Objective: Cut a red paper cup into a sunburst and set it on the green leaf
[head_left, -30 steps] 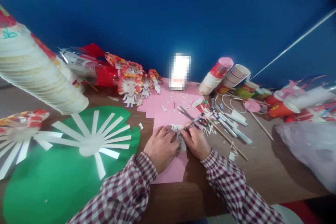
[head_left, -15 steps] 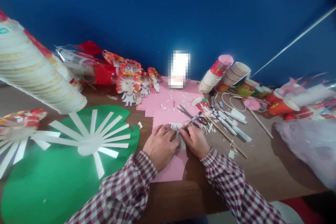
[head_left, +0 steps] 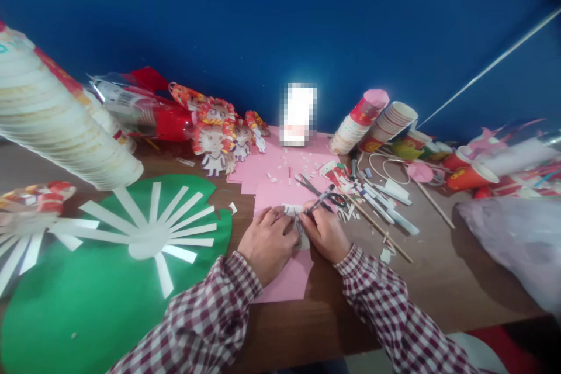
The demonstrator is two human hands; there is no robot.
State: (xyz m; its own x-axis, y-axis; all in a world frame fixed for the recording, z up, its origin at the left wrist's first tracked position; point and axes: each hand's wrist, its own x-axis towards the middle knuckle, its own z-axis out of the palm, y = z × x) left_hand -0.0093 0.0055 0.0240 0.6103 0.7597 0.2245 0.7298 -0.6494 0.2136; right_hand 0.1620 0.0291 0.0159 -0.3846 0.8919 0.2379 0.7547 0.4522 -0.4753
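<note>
A small white paper piece [head_left: 302, 239] with dark lines on it lies on pink paper [head_left: 287, 280] at the centre. My left hand [head_left: 268, 245] rests on its left side, fingers bent and pressed down, partly covering it. In my right hand [head_left: 326, 232] a dark pen [head_left: 322, 197] is pinched, its tip end at the white paper. Just beyond my right hand lie black scissors [head_left: 311, 186].
Green paper [head_left: 87, 304] with a white strip cutout [head_left: 151, 236] spreads at left, near tall stacked cups [head_left: 65, 123]. Paper figures [head_left: 214, 149] stand behind. Markers [head_left: 383, 207], a wooden stick [head_left: 377, 225], cup stacks [head_left: 355, 128] and a plastic bag [head_left: 508, 239] are at right.
The whole view has shifted very slightly. My hands, the pen and the white paper keep nearly the same places.
</note>
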